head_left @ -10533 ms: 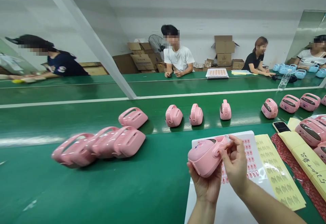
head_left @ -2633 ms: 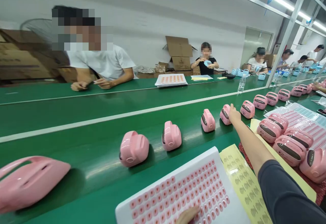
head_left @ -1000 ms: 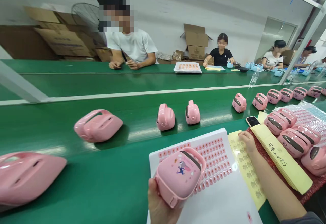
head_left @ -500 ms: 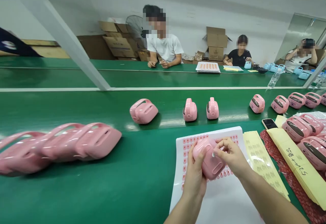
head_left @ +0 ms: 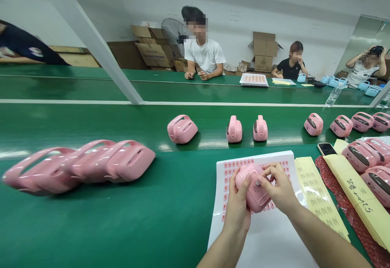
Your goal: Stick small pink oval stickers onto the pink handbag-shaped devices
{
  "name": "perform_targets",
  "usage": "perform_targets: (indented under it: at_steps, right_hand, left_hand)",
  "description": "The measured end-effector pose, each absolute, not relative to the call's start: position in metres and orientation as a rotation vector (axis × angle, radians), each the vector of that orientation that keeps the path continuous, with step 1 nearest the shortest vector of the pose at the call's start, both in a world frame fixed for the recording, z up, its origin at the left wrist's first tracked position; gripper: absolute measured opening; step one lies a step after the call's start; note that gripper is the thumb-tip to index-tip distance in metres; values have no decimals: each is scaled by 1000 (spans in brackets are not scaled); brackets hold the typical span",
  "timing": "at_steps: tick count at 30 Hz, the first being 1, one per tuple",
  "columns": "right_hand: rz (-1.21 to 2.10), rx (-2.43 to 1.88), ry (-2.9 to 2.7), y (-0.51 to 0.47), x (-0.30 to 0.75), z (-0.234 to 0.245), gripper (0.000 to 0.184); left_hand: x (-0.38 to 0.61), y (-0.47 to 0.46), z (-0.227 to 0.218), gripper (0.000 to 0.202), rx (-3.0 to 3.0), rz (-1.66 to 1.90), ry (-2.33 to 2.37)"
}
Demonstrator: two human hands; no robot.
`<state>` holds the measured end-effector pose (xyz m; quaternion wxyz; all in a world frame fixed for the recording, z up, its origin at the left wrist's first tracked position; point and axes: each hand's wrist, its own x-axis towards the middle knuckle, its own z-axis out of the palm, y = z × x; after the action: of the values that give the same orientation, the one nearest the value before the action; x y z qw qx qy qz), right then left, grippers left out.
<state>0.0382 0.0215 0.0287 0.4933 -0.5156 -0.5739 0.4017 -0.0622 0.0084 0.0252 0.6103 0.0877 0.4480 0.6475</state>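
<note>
My left hand [head_left: 237, 209] is wrapped around a small pink plastic case [head_left: 253, 184], held just above a white sheet of pink stickers [head_left: 262, 235]. My right hand [head_left: 278, 188] has its fingers curled against the case's right side, with thumb and forefinger pinched at a small pale spot on the case. Whether a sticker sits under the fingertips I cannot make out. Both forearms reach in from the bottom edge.
More pink cases stand along the green conveyor belt [head_left: 91, 219]: a cluster at the left [head_left: 91, 166], three mid-belt [head_left: 234, 129], several at the right [head_left: 362, 154]. Yellow sticker sheets [head_left: 319, 197] and a phone [head_left: 326, 149] lie to the right. People sit across the far table [head_left: 213, 83].
My right hand came back from the belt and the yellow sheets to the pink case in my left hand. The case has turned over and dropped closer to the sticker sheet.
</note>
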Motion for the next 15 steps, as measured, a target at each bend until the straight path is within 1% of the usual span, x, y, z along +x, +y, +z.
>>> perform_targets:
  at_steps: [5, 12, 15]
  right_hand:
    - [857, -1228, -1468, 21, 37, 24, 14]
    - [458, -1056, -1668, 16, 33, 12, 8]
    - [401, -1032, -1608, 29, 38, 12, 9]
  left_hand:
    - [-62, 8, 28, 38, 187, 1497, 1043]
    - [-62, 9, 25, 31, 166, 1517, 1028]
    - [-65, 7, 19, 28, 142, 1514, 970]
